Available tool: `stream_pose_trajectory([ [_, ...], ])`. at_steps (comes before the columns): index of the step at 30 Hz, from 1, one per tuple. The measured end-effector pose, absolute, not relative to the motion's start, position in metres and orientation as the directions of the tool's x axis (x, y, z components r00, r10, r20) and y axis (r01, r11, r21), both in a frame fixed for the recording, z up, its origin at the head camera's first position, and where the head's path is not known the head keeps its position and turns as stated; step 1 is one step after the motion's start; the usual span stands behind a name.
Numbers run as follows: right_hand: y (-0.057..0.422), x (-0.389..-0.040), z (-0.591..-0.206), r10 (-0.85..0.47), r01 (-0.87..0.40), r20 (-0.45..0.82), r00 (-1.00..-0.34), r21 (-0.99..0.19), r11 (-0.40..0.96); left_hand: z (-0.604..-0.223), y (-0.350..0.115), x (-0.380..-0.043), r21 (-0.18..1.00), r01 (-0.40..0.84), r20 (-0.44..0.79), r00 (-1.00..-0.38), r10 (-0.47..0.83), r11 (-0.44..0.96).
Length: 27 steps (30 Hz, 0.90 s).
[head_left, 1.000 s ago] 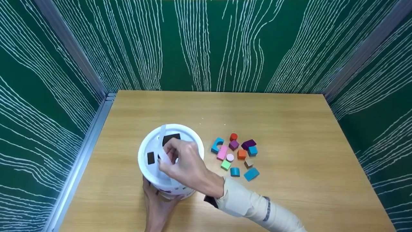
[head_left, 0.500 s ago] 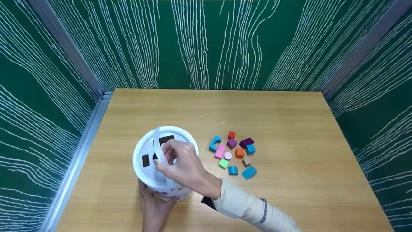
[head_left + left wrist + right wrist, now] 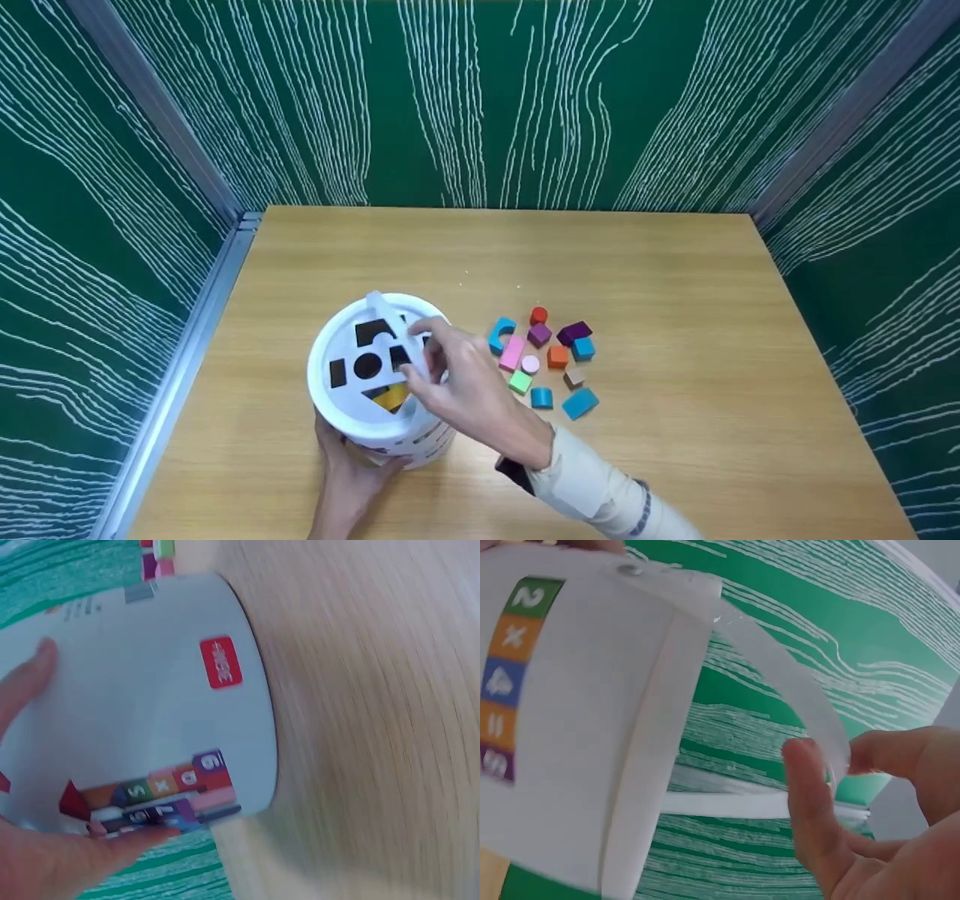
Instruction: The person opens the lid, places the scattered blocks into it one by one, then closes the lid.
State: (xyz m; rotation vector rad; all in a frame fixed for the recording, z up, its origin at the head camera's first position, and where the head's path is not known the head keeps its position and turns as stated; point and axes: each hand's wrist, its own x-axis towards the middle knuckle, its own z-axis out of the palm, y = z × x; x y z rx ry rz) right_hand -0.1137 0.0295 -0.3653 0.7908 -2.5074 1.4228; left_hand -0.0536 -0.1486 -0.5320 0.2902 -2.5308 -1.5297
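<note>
A white bucket (image 3: pixel 150 705) with printed sides stands on the table, topped by a white shape-sorter lid (image 3: pixel 326 405) with cut-out holes. Through the triangular hole in the lid a yellow block (image 3: pixel 391 396) shows. My left hand (image 3: pixel 345 472) holds the bucket low on its near side, with thumb and fingers spread round the wall in the left wrist view. Above the lid, my right hand (image 3: pixel 476 386) pinches the translucent strap handle (image 3: pixel 780 675) between thumb and fingers. The handle arches up over the lid's right half.
Right of the bucket lies a loose group of coloured blocks, among them a blue arch (image 3: pixel 498 336), an orange cube (image 3: pixel 557 356) and a green block (image 3: pixel 520 382). The wooden table (image 3: pixel 660 300) ends at green walls (image 3: pixel 675 165) with white lines.
My right hand has swung the handle to the right across the lid, uncovering the round and triangular holes. My left hand stays on the bucket.
</note>
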Motion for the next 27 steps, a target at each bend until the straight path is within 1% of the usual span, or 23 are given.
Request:
stream_pose_trajectory([
  [6, 0.048, -0.111, -0.374, -0.383, -0.491, 0.324, -0.865, -0.706, 0.511, -0.523, -0.156, -0.054, 0.901, 0.061, 0.157, -0.969, -0.193, 0.429],
  [11, 0.062, -0.114, -0.385, -0.382, -0.451, 0.274, -0.883, -0.725, 0.521, -0.523, -0.164, -0.056, 0.884, 0.213, 0.305, -0.937, -0.168, 0.416],
  [13, 0.068, -0.116, -0.390, -0.379, -0.438, 0.262, -0.887, -0.734, 0.519, -0.539, -0.171, -0.059, 0.872, 0.254, 0.350, -0.921, -0.170, 0.418],
  [18, 0.079, -0.120, -0.407, -0.341, -0.396, 0.240, -0.909, -0.756, 0.522, -0.547, -0.178, -0.058, 0.874, 0.215, 0.323, -0.927, -0.190, 0.435],
  [22, 0.083, -0.122, -0.426, -0.291, -0.345, 0.223, -0.930, -0.799, 0.493, -0.517, -0.172, -0.053, 0.890, 0.152, 0.261, -0.942, -0.209, 0.429],
  [24, 0.086, -0.122, -0.437, -0.266, -0.293, 0.182, -0.947, -0.828, 0.478, -0.508, -0.170, -0.052, 0.894, 0.124, 0.233, -0.949, -0.211, 0.430],
  [27, 0.087, -0.121, -0.456, -0.242, -0.200, 0.096, -0.966, -0.866, 0.457, -0.503, -0.168, -0.051, 0.889, 0.134, 0.243, -0.949, -0.202, 0.439],
])
